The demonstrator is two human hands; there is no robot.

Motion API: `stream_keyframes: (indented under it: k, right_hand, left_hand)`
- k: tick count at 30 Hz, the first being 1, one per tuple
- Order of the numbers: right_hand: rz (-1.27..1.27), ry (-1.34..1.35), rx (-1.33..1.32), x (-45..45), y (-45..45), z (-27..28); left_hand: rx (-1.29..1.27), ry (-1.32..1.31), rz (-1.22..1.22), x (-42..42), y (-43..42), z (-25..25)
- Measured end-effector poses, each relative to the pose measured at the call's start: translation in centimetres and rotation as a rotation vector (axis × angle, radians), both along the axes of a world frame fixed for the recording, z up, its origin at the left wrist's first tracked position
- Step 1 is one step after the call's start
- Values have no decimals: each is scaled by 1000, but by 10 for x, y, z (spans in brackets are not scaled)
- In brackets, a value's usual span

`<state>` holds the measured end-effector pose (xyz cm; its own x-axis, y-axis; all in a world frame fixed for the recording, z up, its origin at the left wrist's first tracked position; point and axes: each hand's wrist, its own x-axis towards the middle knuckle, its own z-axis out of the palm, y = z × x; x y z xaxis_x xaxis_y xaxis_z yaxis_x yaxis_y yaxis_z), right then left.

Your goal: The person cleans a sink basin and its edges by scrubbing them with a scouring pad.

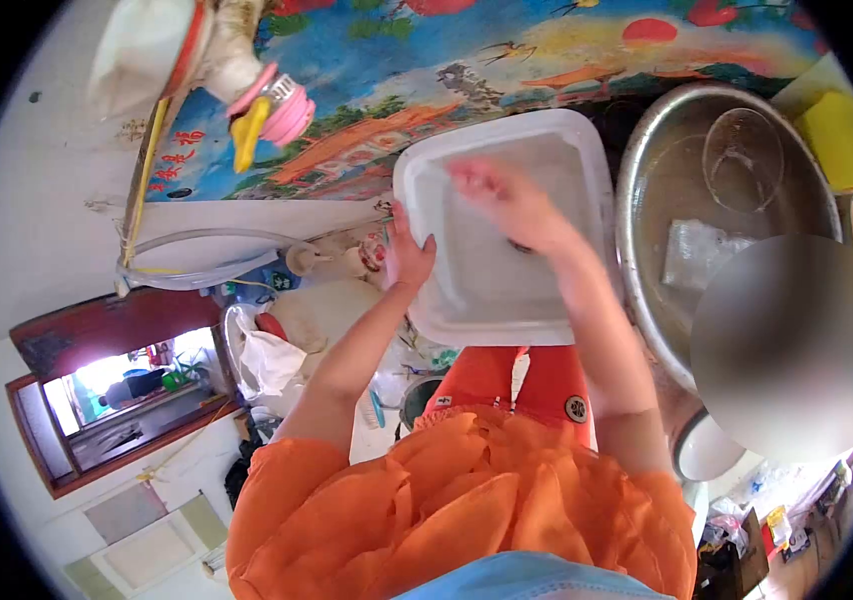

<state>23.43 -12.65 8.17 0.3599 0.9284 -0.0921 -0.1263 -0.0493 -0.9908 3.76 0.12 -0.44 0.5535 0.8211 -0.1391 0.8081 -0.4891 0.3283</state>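
Wht tub [492, 290] under R fingers [469, 180], by L fingers [399, 220].

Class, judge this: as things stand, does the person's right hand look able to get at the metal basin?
Probably yes: the right hand is over the white tub, and the metal basin sits right beside that tub, with nothing visible blocking its nearer rim.

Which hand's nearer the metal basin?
Right. The right hand, motion-blurred, is over the inside of the white tub, left of the basin. The left hand is farther, at the tub's left rim, across the tub from the basin.
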Motion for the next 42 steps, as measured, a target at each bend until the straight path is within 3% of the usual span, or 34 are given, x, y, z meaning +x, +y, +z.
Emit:
stream_keyframes:
  k: [3,5,8,11,14,20,23,24,26,29,31,33,36,39,42]
  right_hand:
    - [226,-571,-463,-25,-5,-81]
    - [494,-755,-535,-28,-18,-150]
    - [702,-715,-1092,-33,-49,-133]
    - [802,-946,-1078,-37,-66,-180]
    - [890,-1004,-1036,-51,-53,-175]
    - [126,-812,-841,-63,-5,-208]
    - [79,-1135,-797,-73,-7,-297]
    - [28,-1044,-797,-69,-1,-302]
    - [-71,-851,-798,-64,12,-295]
    - [-221,-776,-936,-78,46,-269]
    - [-291,-748,-655,-104,68,-260]
    - [-149,-670,-453,-124,70,-228]
    - [125,-588,-485,-122,41,-246]
    - [-120,-631,-726,-108,72,-254]
    - [-117,-675,-629,-124,74,-237]
  left_hand:
    - [-16,18,-2,0,1,5]
    - [40,25,-26,3,3,5]
    - [57,-95,-68,-12,4,-16]
    - [-7,-165,-44,-11,10,-13]
    - [-115,-116,-5,-9,10,-2]
    - [-173,-252,-2,-16,13,-2]
    - [-194,-267,-5,-16,18,2]
    - [-201,-276,-9,-16,19,1]
    - [-214,-277,-12,-17,19,2]
    - [-230,-277,1,-14,21,5]
    - [-261,-275,16,-14,21,3]
    - [-253,-307,11,-16,20,-1]
    - [-239,-316,3,-13,22,0]
    - [-247,-309,4,-14,21,2]
    - [-247,-316,4,-14,22,1]
